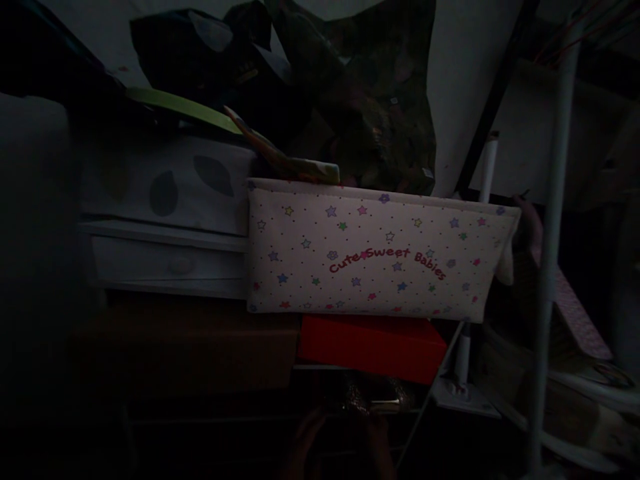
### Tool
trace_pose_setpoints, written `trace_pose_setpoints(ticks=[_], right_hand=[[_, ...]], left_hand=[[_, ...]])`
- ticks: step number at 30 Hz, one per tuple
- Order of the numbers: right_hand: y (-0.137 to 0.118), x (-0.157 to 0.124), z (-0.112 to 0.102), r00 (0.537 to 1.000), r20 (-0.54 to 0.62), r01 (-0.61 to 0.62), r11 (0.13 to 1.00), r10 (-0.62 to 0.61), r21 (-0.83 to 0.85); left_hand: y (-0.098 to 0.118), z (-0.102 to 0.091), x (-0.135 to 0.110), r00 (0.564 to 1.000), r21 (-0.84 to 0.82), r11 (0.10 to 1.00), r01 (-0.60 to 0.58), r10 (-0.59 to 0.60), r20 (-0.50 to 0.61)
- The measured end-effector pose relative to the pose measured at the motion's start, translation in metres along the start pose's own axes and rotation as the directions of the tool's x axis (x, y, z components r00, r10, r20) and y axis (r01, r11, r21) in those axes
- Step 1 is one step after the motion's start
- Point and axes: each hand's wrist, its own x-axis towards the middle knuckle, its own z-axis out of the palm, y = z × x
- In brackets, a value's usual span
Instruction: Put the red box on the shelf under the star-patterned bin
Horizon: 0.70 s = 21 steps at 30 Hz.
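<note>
The lower middle of the head view is very dark. My left hand (309,430) reaches up in front of the shelf, its fingers stretched out and nothing visible in them. Beside it, my right hand (379,437) has its fingertips at a dark glittery shoe (356,395) with a shiny metallic part, and appears to grip it. Another glittery shoe part (401,392) shows just to the right. Right above the hands is a red-orange box (370,347). The lower parts of both hands fade into shadow.
A white star-patterned case (370,280) reading "Cute Sweet Babies" rests on the boxes. At left are a white drawer unit (165,260) and a brown box (200,347). A camouflage bag (380,100) stands behind. A pale metal pole (553,233) rises at right.
</note>
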Motion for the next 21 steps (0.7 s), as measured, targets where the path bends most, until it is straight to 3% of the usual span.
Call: trace_pose_setpoints(ticks=[7,12,21], right_hand=[[-0.006,-0.003,0.008,0.988,0.131,-0.092,0.993,0.082,0.074],[-0.009,-0.012,0.023,0.966,0.251,-0.118,0.976,0.071,0.181],[-0.015,-0.022,0.047,0.981,0.155,-0.161,0.944,0.12,0.287]], left_hand=[[-0.008,0.01,0.008,0.996,-0.24,0.971,-0.02,0.04,0.078],[-0.007,0.009,0.013,0.995,-0.318,0.947,0.053,-0.023,0.098],[-0.009,0.006,0.011,0.998,-0.321,0.947,0.022,-0.004,0.055]])
